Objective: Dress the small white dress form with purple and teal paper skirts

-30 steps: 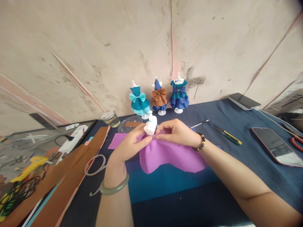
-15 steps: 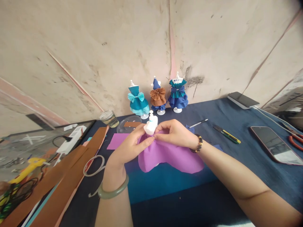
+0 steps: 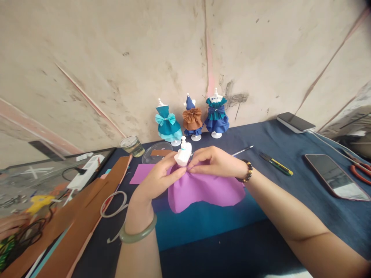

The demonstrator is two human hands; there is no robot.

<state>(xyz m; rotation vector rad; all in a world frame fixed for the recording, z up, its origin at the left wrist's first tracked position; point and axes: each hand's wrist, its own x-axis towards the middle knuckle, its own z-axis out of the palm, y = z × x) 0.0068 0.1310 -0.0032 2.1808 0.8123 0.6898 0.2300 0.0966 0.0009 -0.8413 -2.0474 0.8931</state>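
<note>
A small white dress form (image 3: pixel 183 154) with a beaded top is tilted between my hands. Purple fabric (image 3: pixel 205 191) is gathered just below its white torso and spreads out toward me and to the right. My left hand (image 3: pixel 162 173) grips the form and the gathers, thumb across the front. On the other side, my right hand (image 3: pixel 216 164) pinches a fold of the purple fabric against the form's waist, fingertips together. The lower part of the form is hidden under the fabric.
Three dressed forms, one teal (image 3: pixel 168 123), one brown (image 3: pixel 193 117) and one blue (image 3: pixel 216 117), stand by the wall. A cutter (image 3: pixel 276 164), a phone (image 3: pixel 333 175) and a jar (image 3: pixel 132 146) lie around. Brown strips (image 3: pixel 95 204) are left; another person's hand (image 3: pixel 14 226) is near a yellow glue gun (image 3: pixel 40 202).
The right end of the purple fabric has drawn in to the left as my right hand gathers it at the waist. At the far left, the other person's hand has come further into view.
</note>
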